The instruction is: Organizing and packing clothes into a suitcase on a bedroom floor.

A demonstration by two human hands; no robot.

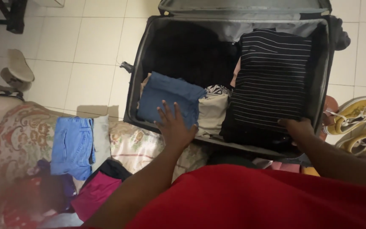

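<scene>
An open dark suitcase [134, 76] lies on the tiled floor in front of me. Inside it are a folded dark blue garment [166, 95], a cream folded cloth [212, 112] with a patterned piece above it, and a black garment with thin white stripes [272, 76]. My left hand [173, 125] reaches over the suitcase's near edge with fingers spread, resting on the lower corner of the blue garment. My right hand [298, 129] presses on the near edge of the striped garment, fingers curled at its lower right corner.
Folded light blue jeans [73, 146] lie on a floral bedcover [18, 140] at left, with magenta [94, 193] and dark clothes beside them. A pair of yellow sneakers [359, 123] sits right of the suitcase. A sandal [18, 68] lies on the floor at far left.
</scene>
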